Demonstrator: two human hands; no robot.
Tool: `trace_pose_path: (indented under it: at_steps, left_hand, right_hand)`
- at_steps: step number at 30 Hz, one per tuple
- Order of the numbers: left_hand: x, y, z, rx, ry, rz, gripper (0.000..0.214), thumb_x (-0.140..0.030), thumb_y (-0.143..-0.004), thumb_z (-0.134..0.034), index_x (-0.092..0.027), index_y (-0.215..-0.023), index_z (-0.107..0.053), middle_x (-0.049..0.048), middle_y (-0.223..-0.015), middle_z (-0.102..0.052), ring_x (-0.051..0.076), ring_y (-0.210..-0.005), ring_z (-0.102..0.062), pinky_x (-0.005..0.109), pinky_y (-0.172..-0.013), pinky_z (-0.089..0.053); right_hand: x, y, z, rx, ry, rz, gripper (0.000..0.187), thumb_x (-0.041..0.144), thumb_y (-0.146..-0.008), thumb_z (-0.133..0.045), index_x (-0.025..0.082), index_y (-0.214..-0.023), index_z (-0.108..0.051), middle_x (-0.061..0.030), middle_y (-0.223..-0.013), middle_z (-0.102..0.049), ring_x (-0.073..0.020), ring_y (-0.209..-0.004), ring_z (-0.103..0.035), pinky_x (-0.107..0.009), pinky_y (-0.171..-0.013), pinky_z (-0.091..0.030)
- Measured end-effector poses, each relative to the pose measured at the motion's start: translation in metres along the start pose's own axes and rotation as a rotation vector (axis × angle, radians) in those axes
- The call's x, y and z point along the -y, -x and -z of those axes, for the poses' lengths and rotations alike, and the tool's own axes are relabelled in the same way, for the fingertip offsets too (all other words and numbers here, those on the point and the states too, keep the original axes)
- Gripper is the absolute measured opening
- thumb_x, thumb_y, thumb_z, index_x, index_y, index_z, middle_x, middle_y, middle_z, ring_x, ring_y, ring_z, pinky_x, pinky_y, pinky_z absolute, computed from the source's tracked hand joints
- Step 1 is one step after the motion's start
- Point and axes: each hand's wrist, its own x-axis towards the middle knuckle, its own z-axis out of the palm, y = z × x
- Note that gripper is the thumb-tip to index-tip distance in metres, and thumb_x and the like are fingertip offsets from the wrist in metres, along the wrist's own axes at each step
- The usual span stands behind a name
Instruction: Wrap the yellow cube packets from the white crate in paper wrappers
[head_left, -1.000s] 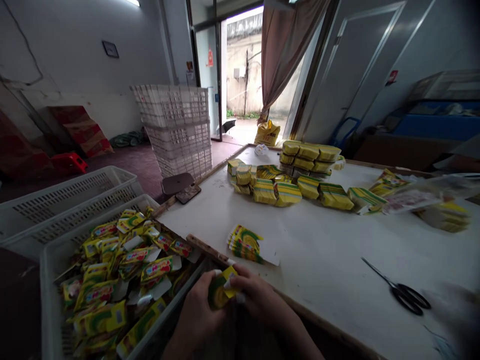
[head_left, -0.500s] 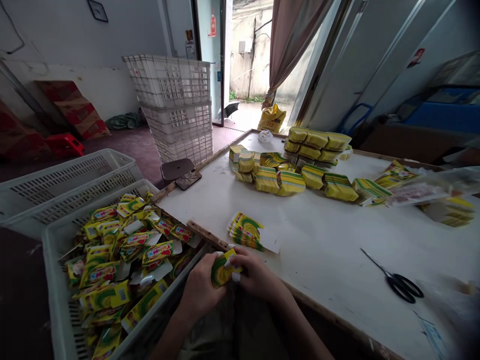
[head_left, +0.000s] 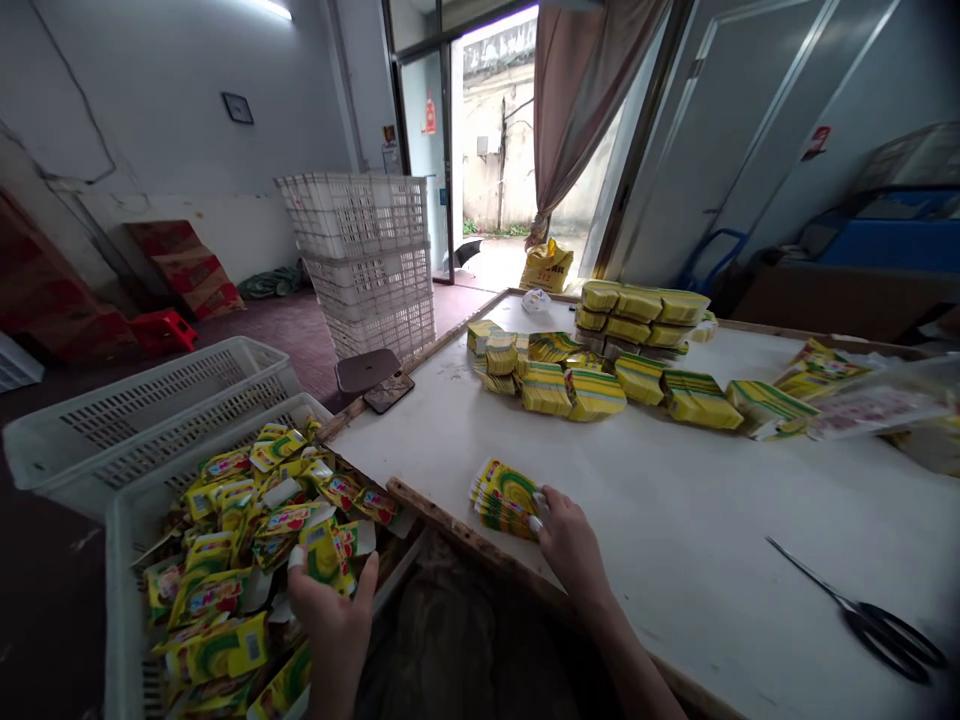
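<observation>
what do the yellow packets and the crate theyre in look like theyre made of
The packets look like thin glossy printed film or coated paper: they crumple and catch light. The crate looks like matte white moulded plastic, given its slotted lattice walls. The left hand grips one packet.
</observation>
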Motion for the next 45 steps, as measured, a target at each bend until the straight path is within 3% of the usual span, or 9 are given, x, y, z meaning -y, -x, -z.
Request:
trace_pose_path:
  at_steps: [4,11,17,22,27,33,38,41,45]
  left_hand:
    - [-0.003,0.019,-0.002,0.151,0.011,0.040,0.074,-0.049,-0.080,-0.060,-0.012,-0.135,-0.029,0.0222,-0.140,-0.038,0.037,-0.136,-0.033,0.055,-0.112,-0.029]
    - [-0.024,0.063,-0.022,0.401,0.223,0.150,0.056,-0.044,-0.084,-0.054,-0.017,-0.131,-0.040,0.0154,-0.136,-0.051,0.028,-0.127,-0.049,0.040,-0.098,-0.046]
    - [-0.024,0.067,-0.025,0.451,0.292,0.237,0.047,-0.042,-0.080,-0.059,-0.016,-0.120,-0.054,0.0138,-0.124,-0.062,0.026,-0.115,-0.058,0.035,-0.089,-0.050]
    - [-0.025,0.066,-0.027,0.493,0.327,0.282,0.044,-0.043,-0.077,-0.063,-0.014,-0.111,-0.060,0.0127,-0.115,-0.067,0.025,-0.108,-0.062,0.033,-0.086,-0.052]
    - [-0.030,0.068,-0.030,0.525,0.358,0.305,0.042,-0.046,-0.075,-0.066,-0.015,-0.103,-0.064,0.0112,-0.105,-0.071,0.024,-0.099,-0.064,0.034,-0.085,-0.053]
    - [-0.023,0.074,-0.028,0.615,0.405,0.318,0.044,-0.050,-0.076,-0.066,-0.015,-0.102,-0.064,0.0104,-0.098,-0.071,0.024,-0.094,-0.066,0.034,-0.084,-0.052]
    - [-0.017,0.072,-0.029,0.770,0.482,0.374,0.046,-0.051,-0.073,-0.071,-0.016,-0.103,-0.066,0.0124,-0.099,-0.072,0.026,-0.097,-0.066,0.035,-0.085,-0.052]
    - [-0.024,0.071,-0.034,0.761,0.704,0.426,0.053,-0.053,-0.069,-0.074,-0.018,-0.108,-0.067,0.0134,-0.110,-0.070,0.029,-0.106,-0.063,0.038,-0.090,-0.050]
    - [-0.050,0.066,-0.039,0.670,1.120,0.661,0.046,-0.060,-0.067,-0.071,-0.021,-0.091,-0.072,0.0078,-0.093,-0.073,0.028,-0.100,-0.065,0.042,-0.098,-0.047]
  right_hand:
    - [-0.003,-0.004,-0.010,0.017,0.060,-0.002,0.040,0.004,-0.081,-0.044,0.007,-0.118,-0.058,-0.0173,-0.105,-0.066,-0.0309,-0.098,-0.060,-0.041,-0.088,-0.047]
    - [0.001,0.001,-0.014,0.014,0.189,-0.017,0.048,-0.001,-0.082,-0.037,0.007,-0.126,-0.054,-0.0169,-0.111,-0.064,-0.0288,-0.099,-0.058,-0.037,-0.089,-0.044]
    - [0.005,-0.005,-0.008,0.043,0.291,-0.054,0.051,-0.004,-0.081,-0.037,0.010,-0.126,-0.055,-0.0151,-0.106,-0.065,-0.0269,-0.098,-0.059,-0.034,-0.085,-0.044]
    - [0.005,-0.010,0.001,0.074,0.345,-0.126,0.024,0.009,-0.082,-0.053,0.011,-0.102,-0.065,-0.0183,-0.102,-0.063,-0.0347,-0.097,-0.059,-0.041,-0.079,-0.044]
    - [0.002,-0.018,0.000,0.095,0.320,-0.143,0.013,0.013,-0.078,-0.061,0.015,-0.090,-0.065,-0.0145,-0.097,-0.065,-0.0295,-0.093,-0.060,-0.036,-0.076,-0.043]
    - [0.001,-0.012,-0.008,0.038,0.155,-0.109,0.021,0.001,-0.075,-0.049,0.014,-0.090,-0.055,-0.0124,-0.091,-0.064,-0.0238,-0.086,-0.059,-0.031,-0.075,-0.042]
    - [0.011,0.007,0.005,0.019,-0.047,-0.052,0.019,0.008,-0.078,-0.046,0.019,-0.093,-0.046,-0.0030,-0.083,-0.061,-0.0174,-0.073,-0.057,-0.025,-0.066,-0.042]
    - [0.030,0.031,0.008,0.120,-0.313,0.069,0.018,0.011,-0.072,-0.049,0.021,-0.086,-0.045,0.0033,-0.072,-0.055,-0.0134,-0.063,-0.051,-0.022,-0.060,-0.040]
    - [0.058,0.064,-0.006,0.351,-0.681,0.185,0.019,0.006,-0.057,-0.048,0.021,-0.069,-0.044,0.0050,-0.066,-0.045,-0.0113,-0.060,-0.040,-0.021,-0.053,-0.031]
